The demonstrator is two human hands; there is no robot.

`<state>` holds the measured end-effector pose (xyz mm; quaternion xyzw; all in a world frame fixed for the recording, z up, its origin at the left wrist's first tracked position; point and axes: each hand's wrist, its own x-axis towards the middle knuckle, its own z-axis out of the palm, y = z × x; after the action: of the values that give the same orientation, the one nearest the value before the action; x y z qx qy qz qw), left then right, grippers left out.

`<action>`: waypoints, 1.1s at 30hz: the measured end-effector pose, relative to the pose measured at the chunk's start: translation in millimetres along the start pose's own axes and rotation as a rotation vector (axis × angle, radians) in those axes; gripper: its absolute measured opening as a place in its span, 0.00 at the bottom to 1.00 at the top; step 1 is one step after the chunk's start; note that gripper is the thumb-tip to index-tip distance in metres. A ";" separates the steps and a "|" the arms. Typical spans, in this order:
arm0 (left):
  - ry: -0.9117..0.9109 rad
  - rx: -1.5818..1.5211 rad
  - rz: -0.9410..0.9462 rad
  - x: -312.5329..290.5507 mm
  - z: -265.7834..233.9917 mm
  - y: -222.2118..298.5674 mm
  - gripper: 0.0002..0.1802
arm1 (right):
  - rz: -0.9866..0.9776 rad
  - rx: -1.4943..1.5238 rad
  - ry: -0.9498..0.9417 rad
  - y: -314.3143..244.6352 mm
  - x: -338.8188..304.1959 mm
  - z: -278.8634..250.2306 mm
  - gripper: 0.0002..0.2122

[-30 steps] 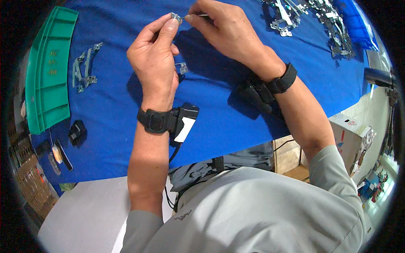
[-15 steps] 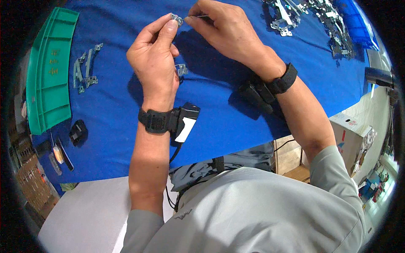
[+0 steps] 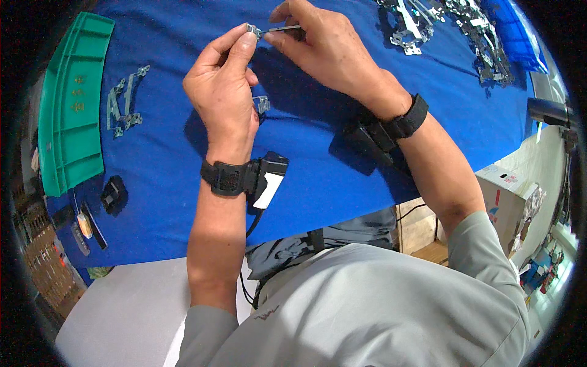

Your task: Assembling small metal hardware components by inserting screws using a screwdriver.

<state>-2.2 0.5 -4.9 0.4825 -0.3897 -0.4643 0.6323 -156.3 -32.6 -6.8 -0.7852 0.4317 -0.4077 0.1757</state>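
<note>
My left hand [image 3: 223, 85] is closed, pinching a small silver metal bracket [image 3: 253, 30] between thumb and forefinger. Another silver metal end [image 3: 263, 104] pokes out below the same hand; the palm hides whether the two are one piece. My right hand [image 3: 324, 46] is closed around a thin metal strip [image 3: 284, 28], its thumb close to the bracket. The strip's tip points at the bracket; whether they touch is too small to tell. Both wrists wear black straps with small boxes. On the cloth left of my hands lie silver metal brackets [image 3: 126, 104].
A green plastic tray [image 3: 73, 147] stands at the left edge of the blue cloth [image 3: 318, 165]. Heaps of metal brackets [image 3: 483, 43] lie far right, beside a blue bin [image 3: 516, 37]. A small black object [image 3: 113, 194] and slim tools [image 3: 85, 226] are near left.
My right hand has shifted slightly left and its fingers have spread a little, so more of the thin strip shows. My left hand stays nearly in place.
</note>
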 end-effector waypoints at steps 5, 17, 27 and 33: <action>0.068 0.139 -0.106 -3.5 -3.3 12.4 0.12 | 0.065 -0.091 -0.056 -4.5 2.7 6.1 0.08; 0.024 0.191 -0.094 -4.0 -6.0 4.3 0.15 | 0.097 0.052 -0.034 -9.2 -4.3 3.0 0.10; 0.025 0.196 -0.113 -2.9 -4.6 5.1 0.14 | 0.107 0.092 -0.044 -13.4 -2.6 -3.7 0.08; 0.021 0.186 -0.123 -3.2 -7.0 2.6 0.13 | 0.151 0.133 -0.070 -15.9 -1.6 -7.3 0.08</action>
<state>4.1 5.6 -4.2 0.5669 -0.3939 -0.4591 0.5592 -154.1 -21.7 6.8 -0.7508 0.4554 -0.3932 0.2726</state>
